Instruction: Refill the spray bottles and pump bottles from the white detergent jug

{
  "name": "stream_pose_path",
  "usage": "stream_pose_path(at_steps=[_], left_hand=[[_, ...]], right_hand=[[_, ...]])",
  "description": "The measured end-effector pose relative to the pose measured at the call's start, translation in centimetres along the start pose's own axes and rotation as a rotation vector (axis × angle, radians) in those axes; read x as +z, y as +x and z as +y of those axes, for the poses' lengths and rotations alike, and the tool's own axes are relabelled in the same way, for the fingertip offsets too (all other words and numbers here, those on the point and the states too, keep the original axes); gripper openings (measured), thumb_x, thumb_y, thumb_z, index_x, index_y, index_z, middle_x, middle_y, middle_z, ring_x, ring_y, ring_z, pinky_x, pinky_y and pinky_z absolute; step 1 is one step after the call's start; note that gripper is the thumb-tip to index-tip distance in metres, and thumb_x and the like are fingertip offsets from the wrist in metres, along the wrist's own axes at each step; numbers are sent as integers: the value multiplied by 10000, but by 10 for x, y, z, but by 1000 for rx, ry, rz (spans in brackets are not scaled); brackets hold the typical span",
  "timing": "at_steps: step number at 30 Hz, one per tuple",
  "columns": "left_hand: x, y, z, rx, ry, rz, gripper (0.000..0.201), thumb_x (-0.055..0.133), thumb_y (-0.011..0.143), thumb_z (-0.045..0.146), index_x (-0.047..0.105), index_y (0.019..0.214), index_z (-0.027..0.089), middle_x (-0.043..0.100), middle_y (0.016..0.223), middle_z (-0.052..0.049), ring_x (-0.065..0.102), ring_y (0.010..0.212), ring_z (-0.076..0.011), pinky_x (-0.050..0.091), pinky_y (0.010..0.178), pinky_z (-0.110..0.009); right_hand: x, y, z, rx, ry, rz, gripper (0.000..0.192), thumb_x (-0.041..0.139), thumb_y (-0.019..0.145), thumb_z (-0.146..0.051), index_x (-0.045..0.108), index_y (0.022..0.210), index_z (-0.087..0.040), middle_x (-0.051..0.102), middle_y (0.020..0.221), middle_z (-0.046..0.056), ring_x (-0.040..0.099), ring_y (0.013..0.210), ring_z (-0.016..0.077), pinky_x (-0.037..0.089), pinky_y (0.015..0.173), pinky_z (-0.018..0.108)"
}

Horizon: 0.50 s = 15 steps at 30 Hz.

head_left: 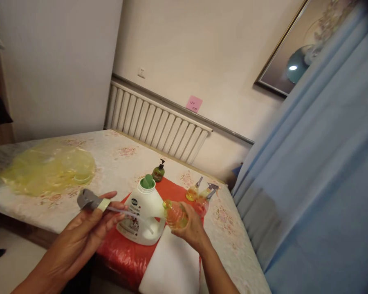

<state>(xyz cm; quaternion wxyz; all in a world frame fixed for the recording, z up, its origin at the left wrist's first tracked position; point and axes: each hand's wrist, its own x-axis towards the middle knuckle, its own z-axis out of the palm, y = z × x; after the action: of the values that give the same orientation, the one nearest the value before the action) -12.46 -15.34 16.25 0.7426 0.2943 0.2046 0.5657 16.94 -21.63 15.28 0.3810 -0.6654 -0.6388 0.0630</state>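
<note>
My left hand [92, 228] is closed on a grey spray nozzle [90, 199], whose thin clear tube points right, in front of a large white jug [147, 204]. The jug stands upright with its cap off, and a green spout shows in its mouth. In my right hand [194, 229] is a small clear bottle [173, 214] with some yellowish liquid. The bottle is tilted, its open neck toward the jug's handle. Under the jug lies a red plastic sheet [119, 257], and a white cloth or pad [174, 265] rests at its front.
Behind the jug stands a green pump bottle [158, 173]. Several small spray bottles [192, 192] sit at the right rear of the red sheet. A crumpled yellow plastic bag [49, 167] covers the table's left side. A blue curtain [313, 175] hangs at right; a radiator [156, 122] is behind.
</note>
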Motion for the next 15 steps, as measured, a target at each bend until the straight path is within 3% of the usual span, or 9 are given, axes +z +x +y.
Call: stream_pose_path(at_steps=[3, 8, 15], left_hand=[[23, -1, 4, 84, 31, -6, 393, 736, 814, 292, 645, 1187, 208, 770, 954, -105, 711, 941, -220, 583, 894, -291], [50, -2, -1, 115, 94, -34, 455, 782, 764, 323, 635, 1178, 203, 772, 926, -89, 704, 915, -217, 585, 863, -262], [59, 6, -18, 107, 174, -55, 495, 766, 772, 356, 619, 1218, 202, 763, 971, -71, 681, 938, -236, 565, 890, -291]], right_hand=[[4, -17, 7, 109, 63, -46, 832, 825, 519, -135, 526, 1290, -230, 595, 1280, 81, 573, 1188, 299, 456, 1030, 444], [4, -34, 9, 141, 86, -62, 845, 821, 508, -118, 526, 1295, -203, 584, 1304, 106, 550, 1223, 310, 437, 1053, 437], [0, -49, 8, 146, 78, -40, 888, 823, 496, -72, 508, 1320, -178, 554, 1355, 137, 498, 1287, 323, 377, 1104, 487]])
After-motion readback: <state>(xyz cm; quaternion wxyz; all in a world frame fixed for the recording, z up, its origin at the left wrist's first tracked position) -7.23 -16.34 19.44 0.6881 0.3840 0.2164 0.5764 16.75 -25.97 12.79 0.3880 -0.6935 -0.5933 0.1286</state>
